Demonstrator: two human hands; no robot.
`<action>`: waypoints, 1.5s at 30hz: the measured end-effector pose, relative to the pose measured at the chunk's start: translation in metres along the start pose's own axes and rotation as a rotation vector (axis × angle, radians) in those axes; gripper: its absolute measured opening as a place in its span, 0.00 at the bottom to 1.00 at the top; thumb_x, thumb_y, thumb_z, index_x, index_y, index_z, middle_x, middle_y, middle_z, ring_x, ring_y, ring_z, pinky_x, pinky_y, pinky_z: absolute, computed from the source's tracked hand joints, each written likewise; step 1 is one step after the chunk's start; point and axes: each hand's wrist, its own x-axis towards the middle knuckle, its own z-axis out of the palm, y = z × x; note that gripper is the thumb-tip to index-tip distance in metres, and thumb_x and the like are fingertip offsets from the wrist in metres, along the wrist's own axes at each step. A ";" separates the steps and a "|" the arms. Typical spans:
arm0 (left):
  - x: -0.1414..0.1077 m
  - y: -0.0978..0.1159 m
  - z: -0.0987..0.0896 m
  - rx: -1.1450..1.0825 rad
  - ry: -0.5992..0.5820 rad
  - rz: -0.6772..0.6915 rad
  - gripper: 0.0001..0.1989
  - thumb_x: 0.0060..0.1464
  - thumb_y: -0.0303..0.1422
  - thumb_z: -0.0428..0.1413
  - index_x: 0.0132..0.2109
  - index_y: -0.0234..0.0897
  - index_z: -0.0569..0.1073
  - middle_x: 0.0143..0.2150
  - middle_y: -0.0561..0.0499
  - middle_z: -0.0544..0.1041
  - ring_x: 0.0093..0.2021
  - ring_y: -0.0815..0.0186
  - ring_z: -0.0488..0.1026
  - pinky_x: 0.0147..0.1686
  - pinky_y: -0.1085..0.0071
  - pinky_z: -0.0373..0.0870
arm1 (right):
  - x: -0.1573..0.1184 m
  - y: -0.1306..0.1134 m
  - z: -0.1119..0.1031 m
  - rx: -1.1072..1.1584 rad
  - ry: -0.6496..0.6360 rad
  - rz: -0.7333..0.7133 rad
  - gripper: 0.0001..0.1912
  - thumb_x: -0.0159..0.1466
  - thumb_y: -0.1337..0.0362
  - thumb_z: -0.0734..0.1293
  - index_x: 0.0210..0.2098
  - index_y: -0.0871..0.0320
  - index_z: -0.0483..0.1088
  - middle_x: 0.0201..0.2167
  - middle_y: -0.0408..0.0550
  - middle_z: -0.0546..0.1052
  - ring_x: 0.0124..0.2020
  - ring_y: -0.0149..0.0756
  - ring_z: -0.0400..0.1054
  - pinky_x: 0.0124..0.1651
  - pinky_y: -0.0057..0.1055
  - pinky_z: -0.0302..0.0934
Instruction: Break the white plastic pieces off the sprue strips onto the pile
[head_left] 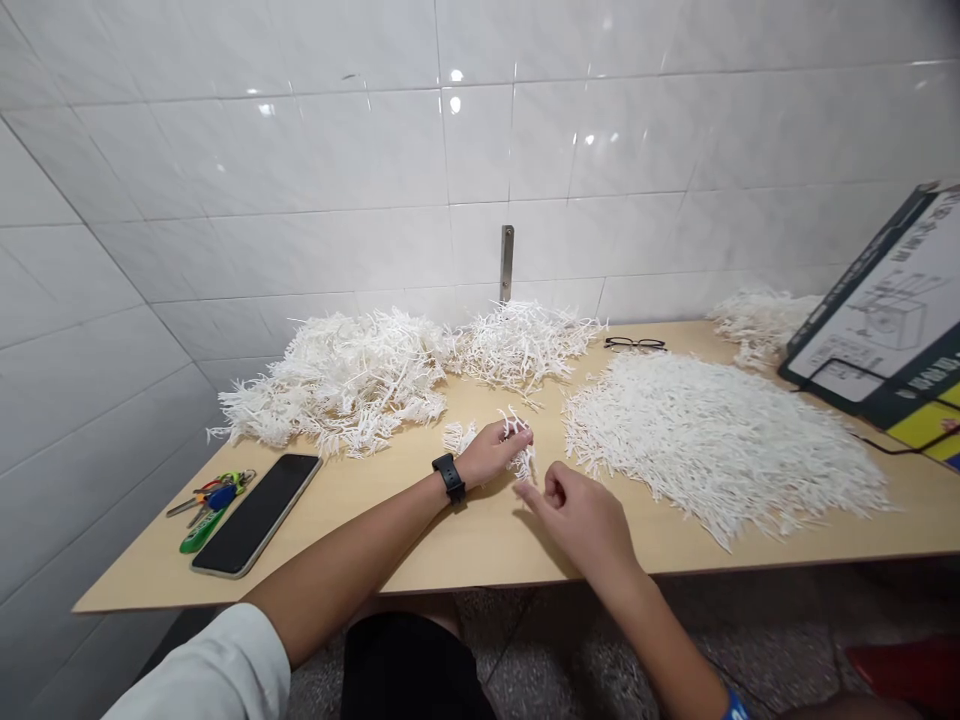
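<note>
My left hand (491, 452), with a black watch on its wrist, pinches a white branched plastic piece (523, 462) whose prongs stick out above and below the thumb. Close by on the right is my right hand (581, 515), fingers curled and thumb pointing at the lower end of that piece. What its fingers hold, if anything, is hidden. Beside my left hand a small cluster of white branched bits (457, 436) lies on the table. To the right spreads a wide heap of short loose white pieces (727, 440).
Tangled white branched pieces form a large pile (352, 375) and a smaller pile (525, 342) against the tiled wall. Eyeglasses (635, 344) lie behind the loose heap. A phone (259, 515) and keys (214, 500) are at left. A printed box (885, 320) leans at right on the wooden table (465, 560).
</note>
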 end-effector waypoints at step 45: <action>0.002 -0.011 -0.001 0.043 0.096 -0.009 0.21 0.57 0.47 0.49 0.32 0.32 0.72 0.24 0.52 0.70 0.26 0.70 0.64 0.29 0.73 0.60 | 0.009 0.011 0.003 0.300 -0.158 0.066 0.26 0.64 0.45 0.56 0.20 0.57 0.64 0.18 0.43 0.69 0.23 0.33 0.62 0.28 0.28 0.49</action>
